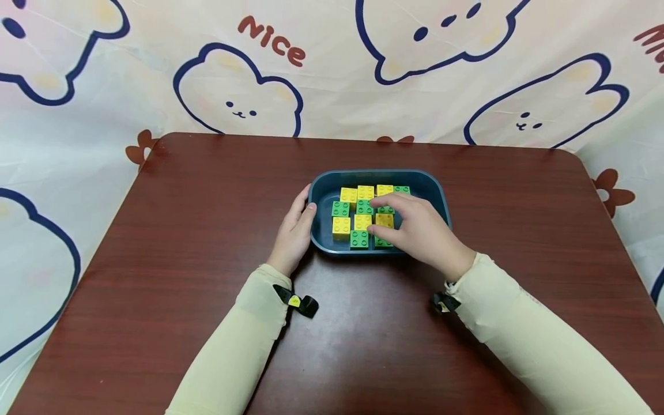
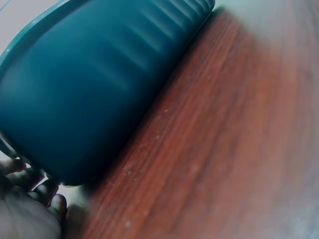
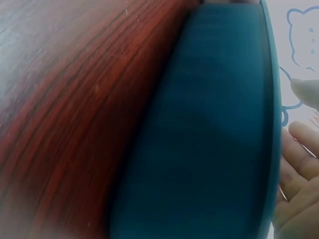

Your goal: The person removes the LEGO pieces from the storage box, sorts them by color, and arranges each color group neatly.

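A dark blue-green plastic tray (image 1: 323,193) with rounded corners sits on the table. Inside it lie several yellow toy building bricks (image 1: 340,227) and green toy building bricks (image 1: 359,238), loosely in rows. My left hand (image 1: 292,236) grips the tray's left end, thumb at the rim and fingers along the outer side. Over the right part of the tray is my right hand (image 1: 422,230), thumb and index finger spread apart above the bricks, which it partly hides. The right wrist view shows the tray's outer wall (image 3: 209,124) with the right hand's spread fingers (image 3: 299,154) beyond the rim.
The brown wood-grain table (image 1: 155,276) extends around the tray on all sides. Behind its far edge hangs a pale cloth (image 1: 332,104) printed with cartoon animals. Each sleeve carries a black wrist strap, such as the left wrist strap (image 1: 295,301).
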Motion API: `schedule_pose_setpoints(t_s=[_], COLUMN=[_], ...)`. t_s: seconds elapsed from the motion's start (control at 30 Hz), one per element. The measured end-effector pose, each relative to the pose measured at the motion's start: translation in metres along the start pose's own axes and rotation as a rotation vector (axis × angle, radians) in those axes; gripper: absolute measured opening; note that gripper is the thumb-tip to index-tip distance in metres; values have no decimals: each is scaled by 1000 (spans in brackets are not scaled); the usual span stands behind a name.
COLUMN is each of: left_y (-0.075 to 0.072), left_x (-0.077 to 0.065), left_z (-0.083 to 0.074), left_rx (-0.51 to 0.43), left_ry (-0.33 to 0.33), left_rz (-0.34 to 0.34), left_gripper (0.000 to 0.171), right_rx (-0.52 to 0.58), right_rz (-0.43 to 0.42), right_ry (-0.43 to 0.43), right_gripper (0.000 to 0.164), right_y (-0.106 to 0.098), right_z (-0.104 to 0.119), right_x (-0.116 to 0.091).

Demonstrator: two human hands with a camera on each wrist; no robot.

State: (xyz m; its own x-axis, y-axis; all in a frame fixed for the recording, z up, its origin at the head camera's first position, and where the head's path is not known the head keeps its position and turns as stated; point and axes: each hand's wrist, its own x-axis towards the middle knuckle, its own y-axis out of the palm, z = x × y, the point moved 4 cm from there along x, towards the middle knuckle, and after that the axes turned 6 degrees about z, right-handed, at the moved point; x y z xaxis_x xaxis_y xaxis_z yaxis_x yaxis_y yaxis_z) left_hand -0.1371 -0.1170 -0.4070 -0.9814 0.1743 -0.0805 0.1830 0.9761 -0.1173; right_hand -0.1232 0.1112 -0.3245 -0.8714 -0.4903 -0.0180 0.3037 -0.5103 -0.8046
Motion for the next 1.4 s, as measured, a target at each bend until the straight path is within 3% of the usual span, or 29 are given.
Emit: schedule_pose_setpoints(t_s=[0.4, 0.9, 1.4], left_y=[-1, 1, -1], left_x=[0, 0, -1], left_z=[-1, -1, -1], left_rx=[16, 5, 4], left_ry=[-2, -5, 0], left_rz=[-8, 7, 8], left_gripper=[50, 50, 48], right_rx=[26, 36, -111], right_rz=[46, 44, 39], right_ry=[56, 6, 50], right_gripper=[48, 43, 40], right_y=[10, 26, 36], right_z=[1, 12, 15], right_x=[7, 25, 35])
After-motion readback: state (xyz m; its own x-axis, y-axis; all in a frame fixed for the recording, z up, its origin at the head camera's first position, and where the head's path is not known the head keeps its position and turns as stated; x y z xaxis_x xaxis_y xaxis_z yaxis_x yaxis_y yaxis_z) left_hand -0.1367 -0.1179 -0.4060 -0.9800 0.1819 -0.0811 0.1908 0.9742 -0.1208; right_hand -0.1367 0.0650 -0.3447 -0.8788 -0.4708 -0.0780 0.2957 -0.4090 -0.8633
